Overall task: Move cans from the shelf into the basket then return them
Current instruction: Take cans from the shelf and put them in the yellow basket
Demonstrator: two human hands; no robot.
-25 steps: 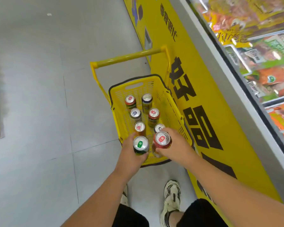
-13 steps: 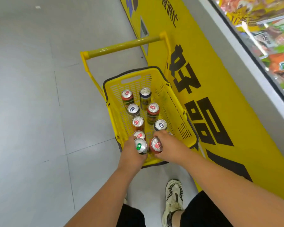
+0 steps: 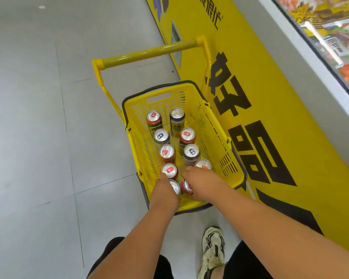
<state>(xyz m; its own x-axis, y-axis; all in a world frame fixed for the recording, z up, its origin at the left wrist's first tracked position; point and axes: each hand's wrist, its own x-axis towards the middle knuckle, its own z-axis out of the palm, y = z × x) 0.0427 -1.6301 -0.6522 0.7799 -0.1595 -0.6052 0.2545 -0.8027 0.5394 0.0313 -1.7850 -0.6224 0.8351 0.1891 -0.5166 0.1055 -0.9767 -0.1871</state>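
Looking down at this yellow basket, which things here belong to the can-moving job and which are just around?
Part of the job: yellow basket; upright cans in it; can held by left hand; can held by right hand; left hand; right hand.

Just around: yellow floor banner; display case; sneaker.

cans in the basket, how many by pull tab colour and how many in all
red-tab cans: 6
blue-tab cans: 2
plain silver-tab can: 1
can with tab hidden under the left hand: 1
total: 10
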